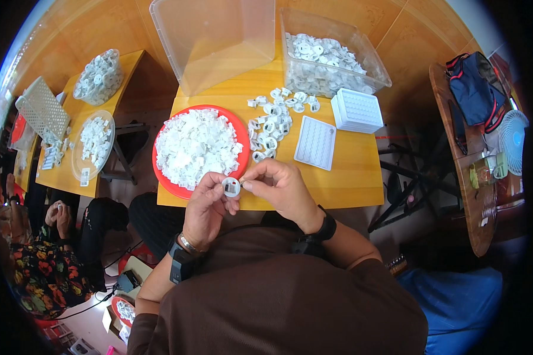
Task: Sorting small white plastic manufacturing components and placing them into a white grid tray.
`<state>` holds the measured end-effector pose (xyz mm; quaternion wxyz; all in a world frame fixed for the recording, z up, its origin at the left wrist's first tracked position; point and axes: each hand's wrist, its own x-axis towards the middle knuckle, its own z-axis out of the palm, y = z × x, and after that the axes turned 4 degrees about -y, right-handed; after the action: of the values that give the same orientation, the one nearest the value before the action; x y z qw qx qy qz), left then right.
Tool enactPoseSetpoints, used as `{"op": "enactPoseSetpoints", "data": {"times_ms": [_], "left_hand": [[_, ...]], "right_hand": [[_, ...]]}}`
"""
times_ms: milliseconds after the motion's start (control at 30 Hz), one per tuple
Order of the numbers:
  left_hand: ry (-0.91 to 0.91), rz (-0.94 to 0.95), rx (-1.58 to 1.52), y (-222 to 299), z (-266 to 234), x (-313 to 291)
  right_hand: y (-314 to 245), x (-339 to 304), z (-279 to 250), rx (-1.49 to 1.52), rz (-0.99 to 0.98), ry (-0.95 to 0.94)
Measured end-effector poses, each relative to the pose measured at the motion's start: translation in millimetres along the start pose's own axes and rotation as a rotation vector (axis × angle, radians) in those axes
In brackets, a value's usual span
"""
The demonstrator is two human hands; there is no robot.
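Just over the table's near edge, my left hand (202,210) grips a round white plastic part (231,187) with a dark rectangular window and a small red spot. My right hand (281,190) has thumb and forefinger pinched together at the part's right edge; anything between those fingertips is too small to make out. Behind my left hand lies a red round tray (246,151), heaped with small white plastic pieces (196,145). Loose round parts (270,126) like the held one are scattered right of it. A white ridged tray (315,144) lies beyond my right hand.
A clear bin (370,76) of white parts stands at the back, by a stack of white trays (358,111) and an upright clear plastic sheet or lid (213,41). Left, a co-worker's hands (58,216) are near another table. Right, a wooden table holds a blue bag (478,89).
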<state>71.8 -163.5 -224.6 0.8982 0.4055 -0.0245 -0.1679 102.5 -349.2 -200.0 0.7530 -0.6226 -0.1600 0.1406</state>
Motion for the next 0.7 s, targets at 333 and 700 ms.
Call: {"op": "enactPoseSetpoints", "data": {"times_ms": [333,700], "left_hand": [[0.009,-0.007,0.045,0.1,4.3,0.0],[-0.004,-0.091,0.186,0.9,5.0,-4.8]], "right_hand": [[-3.4,4.8,10.5,-0.705,-0.482,0.053],[1.0,2.0,0.9,-0.389,-0.035,-0.063]]}}
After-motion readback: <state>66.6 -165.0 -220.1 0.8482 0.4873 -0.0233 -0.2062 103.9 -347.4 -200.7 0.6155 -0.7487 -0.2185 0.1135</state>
